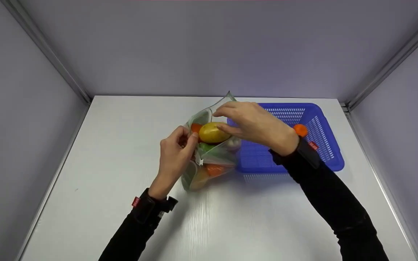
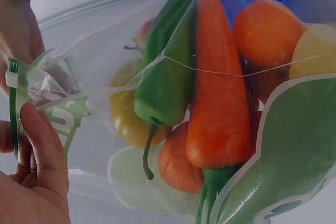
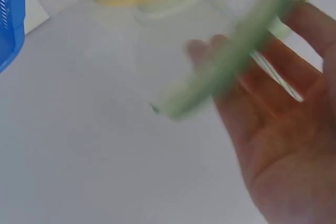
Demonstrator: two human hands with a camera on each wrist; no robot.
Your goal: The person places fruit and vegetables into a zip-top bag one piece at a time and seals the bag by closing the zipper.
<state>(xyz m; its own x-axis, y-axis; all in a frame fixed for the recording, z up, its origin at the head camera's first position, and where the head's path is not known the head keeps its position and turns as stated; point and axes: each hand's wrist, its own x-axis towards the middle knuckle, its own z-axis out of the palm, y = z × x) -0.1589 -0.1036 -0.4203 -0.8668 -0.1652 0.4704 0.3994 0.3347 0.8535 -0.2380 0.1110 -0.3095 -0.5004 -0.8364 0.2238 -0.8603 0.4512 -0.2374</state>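
Note:
A clear zip bag (image 1: 223, 155) with green printing stands upright by the basket, filled with toy-like fruit and vegetables. My left hand (image 1: 174, 154) pinches the left edge of its mouth, close to the white zip slider (image 2: 11, 80). In the bag's mouth lies a yellow mango-shaped fruit (image 1: 209, 133). My right hand (image 1: 261, 125) is over the mouth, fingers extended, thumb at that fruit. Through the plastic, the left wrist view shows a green pepper (image 2: 165, 61), a carrot (image 2: 218, 93) and an orange (image 2: 266, 31). A blurred green bag strip (image 3: 231, 59) crosses the right fingers.
A blue plastic basket (image 1: 256, 156) is right of the bag, partly under my right forearm. Inside it sits a small orange fruit (image 1: 300, 130), with a red bit (image 1: 313, 145) beside the wristband. Grey walls enclose the white table (image 1: 122, 145) at the back and sides.

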